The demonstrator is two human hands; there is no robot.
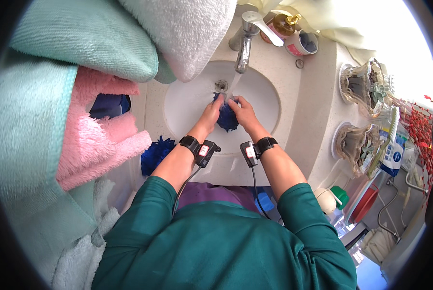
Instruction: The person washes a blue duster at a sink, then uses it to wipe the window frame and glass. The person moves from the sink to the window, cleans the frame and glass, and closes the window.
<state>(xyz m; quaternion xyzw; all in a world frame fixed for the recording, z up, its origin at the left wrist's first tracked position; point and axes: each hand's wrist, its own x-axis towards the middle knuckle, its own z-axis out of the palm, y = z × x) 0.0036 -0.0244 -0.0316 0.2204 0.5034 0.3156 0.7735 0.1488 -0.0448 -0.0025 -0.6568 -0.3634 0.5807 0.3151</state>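
Over the white oval sink basin (187,108), my left hand (212,114) and my right hand (244,112) grip a dark blue shaggy cloth item (227,117) from its two sides. Water streams onto it from the chrome faucet (243,54), whose lever points to the right. The metal drain (221,85) shows just beyond the item. Both my thumbs lie along its upper end, and the fingers underneath are partly hidden. Another blue shaggy item (157,154) rests at the counter's left, beside my left forearm.
Green, white and pink towels (100,134) hang close on the left. Behind the faucet stand an amber pump bottle (284,25) and a white cup (302,42). Along the right ledge are potted succulents (361,87), a blue-and-white packet (393,154) and red berry stems (419,127).
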